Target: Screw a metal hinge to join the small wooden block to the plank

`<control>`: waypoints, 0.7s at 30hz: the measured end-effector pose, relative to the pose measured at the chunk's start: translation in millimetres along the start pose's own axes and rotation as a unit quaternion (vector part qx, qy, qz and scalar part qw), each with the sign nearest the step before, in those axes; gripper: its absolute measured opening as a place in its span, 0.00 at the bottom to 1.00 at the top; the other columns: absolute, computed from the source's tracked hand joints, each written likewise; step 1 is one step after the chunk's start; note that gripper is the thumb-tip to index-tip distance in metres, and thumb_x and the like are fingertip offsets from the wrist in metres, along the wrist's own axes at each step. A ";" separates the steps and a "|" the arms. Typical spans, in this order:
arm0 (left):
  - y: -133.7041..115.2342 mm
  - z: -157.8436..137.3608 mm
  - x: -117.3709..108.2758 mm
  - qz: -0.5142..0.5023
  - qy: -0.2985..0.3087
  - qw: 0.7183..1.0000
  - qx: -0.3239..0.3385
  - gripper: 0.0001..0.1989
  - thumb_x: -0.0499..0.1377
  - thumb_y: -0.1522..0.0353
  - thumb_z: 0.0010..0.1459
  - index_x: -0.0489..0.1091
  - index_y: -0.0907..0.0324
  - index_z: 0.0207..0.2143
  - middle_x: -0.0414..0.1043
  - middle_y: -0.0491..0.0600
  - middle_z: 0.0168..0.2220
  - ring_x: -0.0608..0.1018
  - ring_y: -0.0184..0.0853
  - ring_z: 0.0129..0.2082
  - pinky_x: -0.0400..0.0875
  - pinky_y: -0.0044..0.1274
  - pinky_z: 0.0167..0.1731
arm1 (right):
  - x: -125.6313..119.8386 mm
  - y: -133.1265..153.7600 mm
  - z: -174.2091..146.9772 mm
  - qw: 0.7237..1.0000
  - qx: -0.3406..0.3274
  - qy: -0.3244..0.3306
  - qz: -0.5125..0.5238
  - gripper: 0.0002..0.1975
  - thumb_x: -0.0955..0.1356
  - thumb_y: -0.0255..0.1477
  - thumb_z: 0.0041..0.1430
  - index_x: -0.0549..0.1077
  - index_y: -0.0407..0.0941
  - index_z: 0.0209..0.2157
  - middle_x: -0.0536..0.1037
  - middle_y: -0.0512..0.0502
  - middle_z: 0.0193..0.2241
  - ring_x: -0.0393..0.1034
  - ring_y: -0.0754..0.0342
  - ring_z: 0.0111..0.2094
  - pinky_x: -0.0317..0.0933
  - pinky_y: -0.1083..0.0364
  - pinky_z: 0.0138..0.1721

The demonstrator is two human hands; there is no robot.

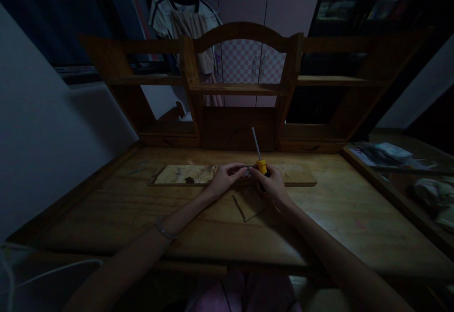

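My right hand (274,185) is closed round the yellow and black handle of a screwdriver (261,166), its metal shaft pointing up and away from me. Its fingertips meet those of my left hand (227,177) over a small dark piece (249,167) that is too small to name. My left hand pinches this piece from the left. Beneath both hands a long wooden board (298,174) lies flat across the desk, its left part stained and peeling. Nearer to me, a small squarish wooden piece (250,203) rests on the desktop, partly in shadow.
The wooden desk (198,227) has a shelf unit (241,89) along its back. Thin metal items (138,167) lie at the left. Plastic bags and papers (386,153) sit on a lower surface at the right. A white cable (56,270) hangs at the front left.
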State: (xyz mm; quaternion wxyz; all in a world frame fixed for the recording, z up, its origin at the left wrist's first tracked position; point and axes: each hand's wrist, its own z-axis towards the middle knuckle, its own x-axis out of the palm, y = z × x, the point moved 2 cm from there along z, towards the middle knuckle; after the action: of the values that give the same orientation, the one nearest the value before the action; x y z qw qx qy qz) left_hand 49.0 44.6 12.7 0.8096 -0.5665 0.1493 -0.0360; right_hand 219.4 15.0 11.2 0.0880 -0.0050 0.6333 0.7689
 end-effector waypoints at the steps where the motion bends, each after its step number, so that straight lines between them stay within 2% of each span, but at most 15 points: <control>1: 1.6 0.3 -0.3 0.001 -0.002 1.000 -0.001 0.17 0.64 0.58 0.56 0.79 0.63 0.41 0.81 0.53 0.40 0.81 0.40 0.39 0.75 0.27 0.42 | 0.0 0.3 0.1 1.000 0.000 -0.001 0.000 0.20 0.71 0.46 0.52 0.74 0.42 0.34 0.70 0.53 0.20 0.60 0.58 0.18 0.54 0.59 0.20; 6: 7.9 1.6 -1.5 0.026 -0.008 1.000 0.002 0.17 0.63 0.57 0.57 0.79 0.62 0.39 0.81 0.52 0.38 0.81 0.39 0.38 0.76 0.26 0.41 | 0.0 2.4 0.4 1.000 -0.011 -0.009 0.000 0.20 0.72 0.45 0.50 0.75 0.42 0.33 0.73 0.49 0.25 0.64 0.56 0.24 0.58 0.58 0.24; 12: 0.9 -0.5 0.3 0.016 0.001 1.000 0.010 0.17 0.63 0.58 0.56 0.78 0.63 0.41 0.81 0.52 0.39 0.81 0.38 0.38 0.76 0.26 0.41 | 0.2 1.8 0.7 1.000 -0.019 -0.007 0.006 0.22 0.72 0.47 0.50 0.75 0.41 0.33 0.74 0.47 0.26 0.66 0.54 0.26 0.59 0.57 0.26; 17: 0.5 -0.4 -0.3 -0.001 0.005 1.000 0.006 0.17 0.64 0.59 0.56 0.78 0.63 0.41 0.80 0.53 0.39 0.81 0.39 0.38 0.77 0.27 0.40 | -0.5 -1.1 1.2 1.000 -0.023 -0.004 0.003 0.22 0.72 0.47 0.51 0.75 0.41 0.34 0.75 0.48 0.27 0.66 0.55 0.26 0.59 0.58 0.26; 21: 8.1 0.9 0.5 -0.018 -0.001 1.000 -0.003 0.18 0.65 0.57 0.54 0.77 0.62 0.40 0.80 0.54 0.39 0.81 0.39 0.38 0.78 0.27 0.38 | -1.4 -3.6 2.4 1.000 -0.022 -0.009 -0.003 0.23 0.71 0.48 0.52 0.75 0.42 0.35 0.73 0.50 0.24 0.63 0.57 0.21 0.56 0.58 0.21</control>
State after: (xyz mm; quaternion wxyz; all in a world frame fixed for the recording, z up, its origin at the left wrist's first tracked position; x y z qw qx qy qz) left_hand 48.8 48.2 5.3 0.8071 -0.5717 0.1385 -0.0494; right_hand 221.5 17.9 8.4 0.0957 -0.0024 0.6150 0.7827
